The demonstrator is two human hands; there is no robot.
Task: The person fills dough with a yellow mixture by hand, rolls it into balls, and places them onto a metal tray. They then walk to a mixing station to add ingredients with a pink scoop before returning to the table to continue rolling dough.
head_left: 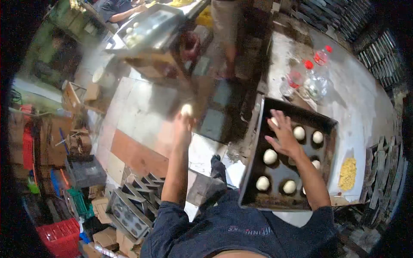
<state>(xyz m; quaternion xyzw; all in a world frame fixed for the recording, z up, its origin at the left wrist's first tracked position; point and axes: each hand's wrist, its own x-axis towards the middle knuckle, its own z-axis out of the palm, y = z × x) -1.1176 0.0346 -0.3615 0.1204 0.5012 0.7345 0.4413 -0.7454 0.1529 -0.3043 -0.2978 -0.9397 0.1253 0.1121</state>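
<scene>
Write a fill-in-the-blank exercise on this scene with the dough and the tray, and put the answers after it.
1. The raised dough ball is gripped by the ____.
2. Spread open over the dark tray of dough balls is the ____.
3. The clear bottles on the table beyond the tray have ____ caps.
Answers: left hand; right hand; red.

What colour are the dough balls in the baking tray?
Pale creamy white dough balls, clearest in the head view.
</scene>
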